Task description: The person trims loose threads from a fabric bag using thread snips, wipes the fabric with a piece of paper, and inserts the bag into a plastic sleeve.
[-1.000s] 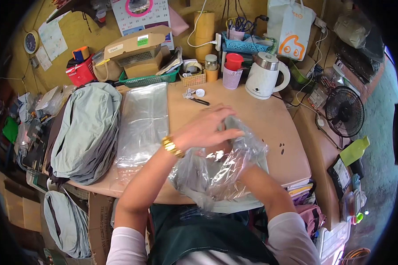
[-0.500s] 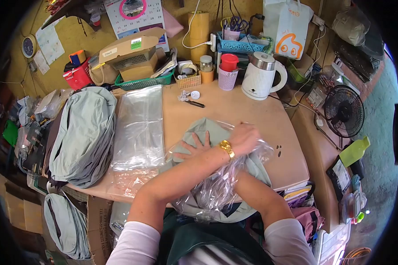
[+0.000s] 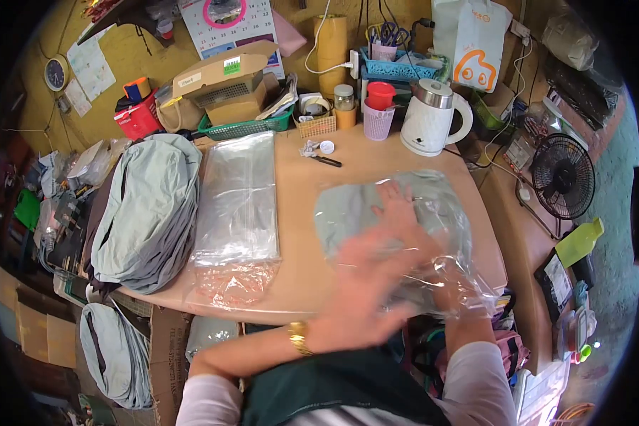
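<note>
A folded grey-green fabric piece [image 3: 344, 213] lies on the table inside a clear plastic bag [image 3: 451, 206]. My right hand [image 3: 395, 202] rests on the fabric with fingers spread, and the bag's loose end bunches around that forearm. My left hand [image 3: 369, 295], with a gold watch at its wrist, hovers over the near side of the bag. It is blurred, but its fingers look stretched out and nothing shows in them. Left of the bundle is a flat stack of clear plastic bags [image 3: 238, 202]. A tall pile of grey-green fabric pieces [image 3: 149, 209] stands farther left.
At the table's back are a white kettle [image 3: 427, 121], a lilac cup [image 3: 378, 122], a green basket [image 3: 245, 126] and a small black tool [image 3: 326, 161]. A black fan [image 3: 563, 175] stands at the right. More folded fabric [image 3: 113, 355] hangs below the table's left edge.
My left hand has drawn back toward me from the bag's far side. The fabric and bag now lie farther right and flatter, with my right hand moved right and still on top.
</note>
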`<control>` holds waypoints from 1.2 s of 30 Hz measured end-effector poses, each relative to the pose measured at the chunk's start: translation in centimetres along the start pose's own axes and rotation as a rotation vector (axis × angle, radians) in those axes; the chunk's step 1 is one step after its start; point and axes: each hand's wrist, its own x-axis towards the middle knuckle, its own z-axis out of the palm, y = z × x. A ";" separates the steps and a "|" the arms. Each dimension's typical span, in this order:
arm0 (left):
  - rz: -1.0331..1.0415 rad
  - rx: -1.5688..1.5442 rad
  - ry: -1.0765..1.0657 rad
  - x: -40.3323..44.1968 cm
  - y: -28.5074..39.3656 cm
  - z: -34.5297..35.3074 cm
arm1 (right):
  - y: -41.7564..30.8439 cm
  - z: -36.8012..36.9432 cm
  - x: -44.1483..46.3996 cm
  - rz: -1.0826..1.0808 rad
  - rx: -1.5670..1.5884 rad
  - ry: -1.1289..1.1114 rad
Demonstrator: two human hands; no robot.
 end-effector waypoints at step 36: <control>-1.091 -0.937 -0.299 -15.0 -10.2 2.6 | -16.8 -1.8 -3.1 -0.198 0.088 0.148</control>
